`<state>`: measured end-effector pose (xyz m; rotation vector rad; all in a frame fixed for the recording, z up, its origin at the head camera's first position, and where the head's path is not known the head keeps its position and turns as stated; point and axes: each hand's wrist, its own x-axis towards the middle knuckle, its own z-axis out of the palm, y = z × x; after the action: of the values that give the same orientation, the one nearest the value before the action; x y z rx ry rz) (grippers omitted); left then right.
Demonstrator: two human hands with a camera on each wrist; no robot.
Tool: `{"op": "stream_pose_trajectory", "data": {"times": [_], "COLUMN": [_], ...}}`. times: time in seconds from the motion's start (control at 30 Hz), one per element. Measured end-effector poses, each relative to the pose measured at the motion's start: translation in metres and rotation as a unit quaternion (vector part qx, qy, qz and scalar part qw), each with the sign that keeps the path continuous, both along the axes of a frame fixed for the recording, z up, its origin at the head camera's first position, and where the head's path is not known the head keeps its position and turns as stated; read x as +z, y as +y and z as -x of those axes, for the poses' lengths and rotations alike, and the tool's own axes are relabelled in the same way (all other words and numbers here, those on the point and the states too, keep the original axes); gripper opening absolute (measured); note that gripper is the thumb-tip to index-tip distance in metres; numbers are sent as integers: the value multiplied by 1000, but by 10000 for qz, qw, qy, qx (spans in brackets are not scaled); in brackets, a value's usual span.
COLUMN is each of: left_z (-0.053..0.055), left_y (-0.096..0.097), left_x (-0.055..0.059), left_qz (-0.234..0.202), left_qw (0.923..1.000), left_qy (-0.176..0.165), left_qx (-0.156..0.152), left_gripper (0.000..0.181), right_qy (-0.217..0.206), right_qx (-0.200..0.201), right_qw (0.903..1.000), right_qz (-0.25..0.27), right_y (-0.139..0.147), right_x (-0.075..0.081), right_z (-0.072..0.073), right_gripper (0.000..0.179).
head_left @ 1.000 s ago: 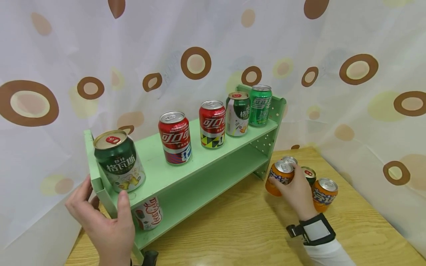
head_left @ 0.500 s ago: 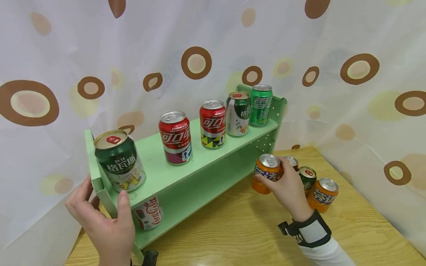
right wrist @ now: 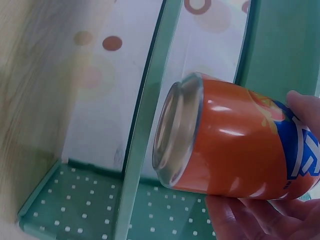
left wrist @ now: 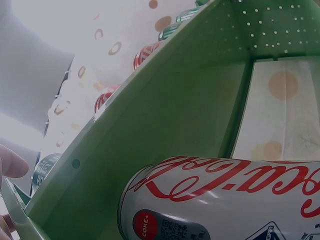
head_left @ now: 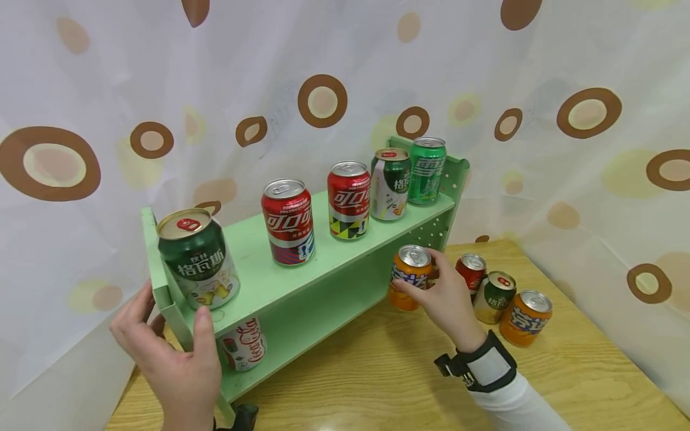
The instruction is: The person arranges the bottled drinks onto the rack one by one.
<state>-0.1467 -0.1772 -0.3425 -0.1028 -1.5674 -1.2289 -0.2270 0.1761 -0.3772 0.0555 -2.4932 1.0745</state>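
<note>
My right hand grips an orange Fanta can in front of the lower shelf's right part; the right wrist view shows the can with its base toward the shelf's edge. My left hand holds the left end of the green two-tier shelf, thumb over the front edge by a green-and-white kvass can. Along the top stand two red Coca-Cola cans, another kvass can and a green Sprite can. Below, a white Coca-Cola can stands at the left.
On the wooden table, right of the shelf, stand a red can, a green-and-gold kvass can and a second Fanta can. A patterned sheet hangs behind. The shelf's right end panel is perforated.
My right hand has carried the Fanta can leftward from the group on the table to the front of the lower shelf. The left hand has stayed on the shelf's end.
</note>
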Motion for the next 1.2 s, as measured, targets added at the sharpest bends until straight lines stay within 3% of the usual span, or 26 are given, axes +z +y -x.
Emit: {"op": "stream_pose_trajectory", "data": {"times": [0.27,0.73,1.2], "left_z": [-1,1,0], "left_y": [-1,0,-1], "left_x": [0,2,2], "left_qz": [18,72,5], "left_qw": [10000,9999,10000], "left_qy": [15,81,88], "left_qx": [30,-85,-25], "left_gripper": [66,65,64], "right_qy": [91,-17,-15], "right_qx": [421,808,886], "right_qw": [9985,9960,9956], "right_qz": [329,387,291], "right_y": [-28,-61,-72], "right_x": [1,3,2], "right_z": [4,11,17], "right_gripper": [77,77,74]}}
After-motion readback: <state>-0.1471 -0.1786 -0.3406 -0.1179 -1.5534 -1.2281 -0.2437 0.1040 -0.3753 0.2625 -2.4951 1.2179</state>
